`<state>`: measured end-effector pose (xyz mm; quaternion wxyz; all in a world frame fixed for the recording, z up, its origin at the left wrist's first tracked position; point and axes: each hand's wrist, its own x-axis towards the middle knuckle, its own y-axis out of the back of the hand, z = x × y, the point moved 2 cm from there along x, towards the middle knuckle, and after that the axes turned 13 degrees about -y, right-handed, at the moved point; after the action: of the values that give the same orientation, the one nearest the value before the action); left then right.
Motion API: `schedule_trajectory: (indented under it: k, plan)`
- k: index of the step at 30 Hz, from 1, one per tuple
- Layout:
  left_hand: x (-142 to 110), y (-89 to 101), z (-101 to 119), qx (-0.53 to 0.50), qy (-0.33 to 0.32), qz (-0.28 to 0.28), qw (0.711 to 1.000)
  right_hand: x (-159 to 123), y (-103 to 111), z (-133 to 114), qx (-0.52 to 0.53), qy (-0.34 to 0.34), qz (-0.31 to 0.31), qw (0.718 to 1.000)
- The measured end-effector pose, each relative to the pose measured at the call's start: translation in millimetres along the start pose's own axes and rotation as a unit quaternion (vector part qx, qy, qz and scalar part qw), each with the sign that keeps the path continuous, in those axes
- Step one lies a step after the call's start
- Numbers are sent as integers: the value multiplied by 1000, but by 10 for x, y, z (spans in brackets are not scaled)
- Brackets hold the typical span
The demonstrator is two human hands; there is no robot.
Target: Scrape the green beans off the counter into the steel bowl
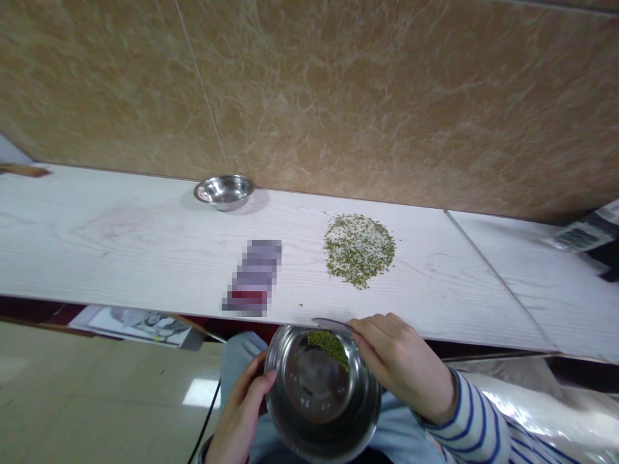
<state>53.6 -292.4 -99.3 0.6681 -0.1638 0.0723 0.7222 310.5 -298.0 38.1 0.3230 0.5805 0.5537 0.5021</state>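
Observation:
My left hand (247, 405) grips the left rim of a large stainless steel bowl (316, 435), thumb on the edge and fingers beneath. The bowl is held over my lap, just below the counter's front edge. Small green grains (329, 347) lie together against its far inner wall. Closed in my right hand (399, 357) is a thin, flat grey piece with a curved edge (331, 325), over the bowl's far rim; its exact kind I cannot make out. Beyond it on the counter, a round patch of loose green grains (360, 250) is spread out.
A small steel bowl (224, 192) stands by the wall on the white counter (120, 238). A blurred-out rectangular object (254, 277) lies near the front edge. Wooden piece (24, 170) at far left; dark object with clear plastic (592, 235) at far right. Open drawer (138, 325) below left.

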Motion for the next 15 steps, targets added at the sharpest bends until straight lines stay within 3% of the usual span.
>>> schedule_trajectory:
  k: [7,11,15]
  plan:
    - [1,-8,24,-39,13,-14,999,13,22,29,20,-13,-5,1000]
    - [9,-8,68,-40,21,1,999,172,-39,100,-9,-37,44,998]
    - [15,-1,137,-44,14,-2,999,341,-122,71,-40,-42,25,998]
